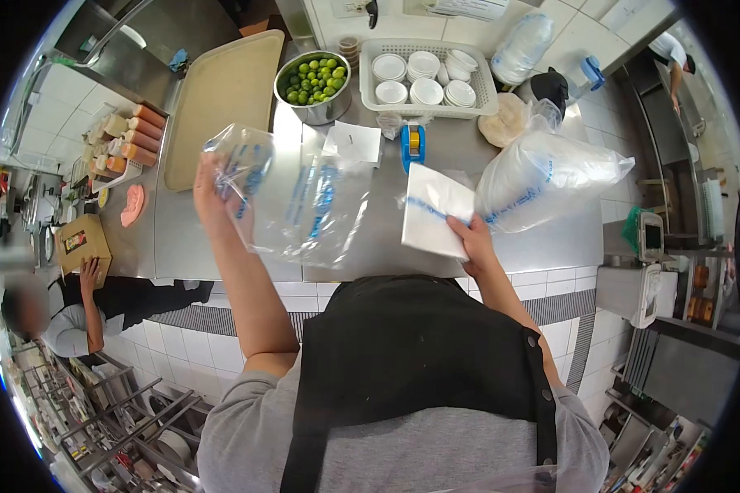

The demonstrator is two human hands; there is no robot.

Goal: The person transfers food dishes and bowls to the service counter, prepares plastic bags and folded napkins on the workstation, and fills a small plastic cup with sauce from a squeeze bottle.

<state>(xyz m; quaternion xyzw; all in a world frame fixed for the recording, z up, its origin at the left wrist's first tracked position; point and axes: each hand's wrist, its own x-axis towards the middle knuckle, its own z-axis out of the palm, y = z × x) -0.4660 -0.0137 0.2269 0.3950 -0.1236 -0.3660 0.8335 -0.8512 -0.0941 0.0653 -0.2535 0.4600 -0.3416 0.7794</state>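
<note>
While the steel counter (181, 246) runs underneath, there's a clear bag (321, 197) gripped in the left hand (211, 193) and a white stack (432, 223) pinched in the right hand (475, 241), jutting left toward the bag, long side kinda forward.

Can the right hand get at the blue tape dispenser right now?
Probably not as it stands: the right hand is holding the white packet, though the tape dispenser sits just beyond.

A commercial kitchen: steel counter (543, 253), pot (327, 108) of limes (314, 80), sauce bottles (145, 134).
</note>
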